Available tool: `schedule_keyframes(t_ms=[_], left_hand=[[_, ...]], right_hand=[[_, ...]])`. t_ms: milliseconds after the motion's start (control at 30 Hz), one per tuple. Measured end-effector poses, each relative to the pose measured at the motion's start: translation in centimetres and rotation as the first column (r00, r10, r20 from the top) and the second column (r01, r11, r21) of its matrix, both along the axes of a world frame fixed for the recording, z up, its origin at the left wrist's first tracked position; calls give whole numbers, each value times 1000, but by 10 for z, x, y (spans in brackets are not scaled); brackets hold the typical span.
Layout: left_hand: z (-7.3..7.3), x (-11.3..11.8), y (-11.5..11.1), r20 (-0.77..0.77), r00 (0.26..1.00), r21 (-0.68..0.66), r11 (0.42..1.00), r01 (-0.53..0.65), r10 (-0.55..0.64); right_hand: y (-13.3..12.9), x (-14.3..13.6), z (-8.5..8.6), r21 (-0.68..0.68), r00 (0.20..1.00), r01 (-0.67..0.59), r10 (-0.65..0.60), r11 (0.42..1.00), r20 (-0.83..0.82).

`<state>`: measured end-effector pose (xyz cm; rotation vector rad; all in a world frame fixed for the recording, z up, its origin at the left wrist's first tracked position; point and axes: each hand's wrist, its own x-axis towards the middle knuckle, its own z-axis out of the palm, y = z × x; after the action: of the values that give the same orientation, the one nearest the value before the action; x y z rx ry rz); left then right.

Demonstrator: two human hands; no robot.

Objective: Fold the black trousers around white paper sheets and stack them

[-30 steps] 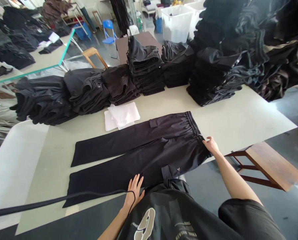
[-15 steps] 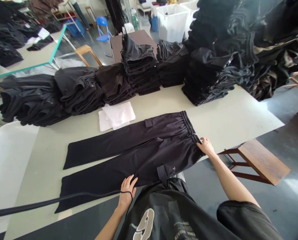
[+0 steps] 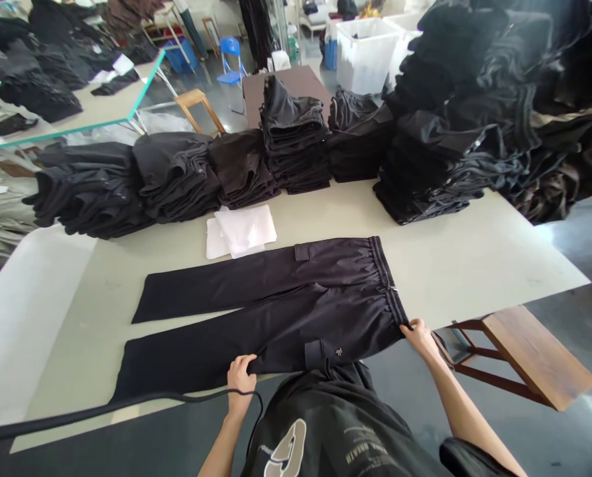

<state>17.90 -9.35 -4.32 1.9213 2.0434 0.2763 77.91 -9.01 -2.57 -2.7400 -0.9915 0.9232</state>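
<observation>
A pair of black cargo trousers (image 3: 280, 305) lies spread flat on the table, the legs pointing left and the gathered waistband to the right. Flap pockets and a small metal logo show on the legs. My right hand (image 3: 419, 339) is closed on the near corner of the waistband, pinching the cloth at the table's edge. Further left, my left hand (image 3: 240, 383) is closed on the near edge of the lower leg, its fingers curled over the fabric. A black cord (image 3: 176, 397) crosses in front of my left wrist.
White sheets (image 3: 243, 230) lie beyond the trousers on the pale table (image 3: 479, 252). Stacks of folded dark garments (image 3: 296, 142) line its far side, with a taller pile (image 3: 445, 152) at right. A wooden stool (image 3: 539, 358) stands by the near right edge.
My left hand has gone from lying spread on the trouser leg to curling round its edge. My right hand keeps hold at the waistband corner. The view has shifted slightly.
</observation>
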Motion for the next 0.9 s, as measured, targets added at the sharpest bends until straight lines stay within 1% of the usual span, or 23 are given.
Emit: schedule_keyframes(t_ms=[67, 133, 200, 267, 333, 433, 500, 567, 633, 667, 700, 733, 767, 800, 833, 900], left_hand=[[0, 0, 0, -10, 999, 4, 999, -32, 32], [0, -2, 2, -18, 999, 1, 999, -48, 48], [-1, -5, 5, -26, 998, -11, 999, -51, 51], [-3, -8, 8, -35, 998, -22, 998, -53, 52], [-3, -11, 9, -40, 998, -22, 999, -47, 46], [-1, -14, 9, -33, 999, -13, 1000, -20, 19], [3, -15, 8, -22, 1000, -4, 1000, -2, 2], [7, -17, 6, -1, 1000, 10, 1000, 17, -17], [9, -19, 5, 27, 1000, 22, 1000, 10, -11], [10, -21, 4, 40, 999, 30, 1000, -8, 7], [10, -23, 4, 49, 998, 41, 998, -38, 36], [9, -25, 3, 52, 996, 53, 996, -72, 70], [8, -28, 3, 51, 993, 66, 992, -105, 102], [7, -31, 4, 46, 991, 78, 988, -131, 128], [6, -34, 5, 37, 989, 89, 985, -148, 146], [5, -39, 9, 11, 985, 110, 978, -175, 175]], right_hand=[[-10, -8, -1, -6, 985, 121, -120, 993, -120], [-16, -19, 1, -8, 928, 231, -223, 973, -298], [-20, -30, 7, 5, 847, 319, -283, 948, -450], [-24, -39, 16, 27, 787, 384, -312, 923, -533], [-27, -44, 28, 65, 772, 402, -299, 913, -560], [-26, -47, 52, 160, 833, 321, -198, 934, -517], [-20, -48, 69, 242, 862, 272, -124, 932, -491], [-11, -49, 84, 318, 842, 310, -104, 896, -529], [-2, -50, 96, 381, 783, 394, -89, 836, -615], [2, -51, 100, 409, 751, 419, -56, 811, -658], [6, -52, 104, 434, 724, 413, 1, 801, -690], [10, -53, 107, 458, 708, 371, 72, 808, -702], [14, -54, 108, 475, 706, 301, 142, 827, -694], [17, -55, 109, 485, 723, 216, 194, 847, -663], [21, -56, 109, 486, 762, 129, 227, 864, -606], [27, -56, 107, 470, 867, -8, 240, 883, -436]])
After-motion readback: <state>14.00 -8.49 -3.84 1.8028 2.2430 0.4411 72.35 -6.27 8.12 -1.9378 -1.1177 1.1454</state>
